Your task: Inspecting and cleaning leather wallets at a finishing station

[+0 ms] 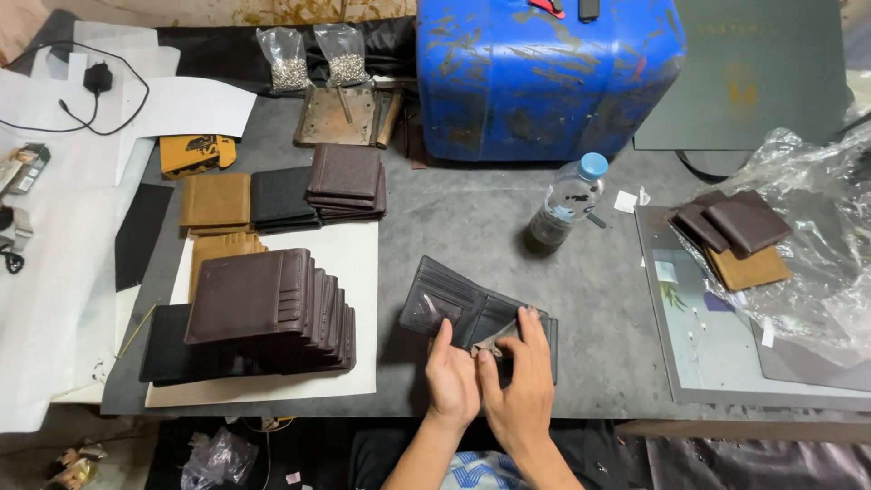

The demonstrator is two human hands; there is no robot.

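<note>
An open black bifold wallet (454, 304) lies on the grey table just in front of me. My left hand (451, 377) and my right hand (522, 381) are both on its near right half. The fingers of both pinch a small pale slip (491, 343) at the wallet's pocket edge. Whether the slip sits inside a pocket or just on top is unclear.
Stacks of dark brown (272, 308), tan (215, 201) and black wallets (283, 195) sit on white paper at left. A water bottle (567, 200) stands mid-table, a blue drum (544, 73) behind it. More wallets (739, 238) lie by crinkled plastic (817, 236) at right.
</note>
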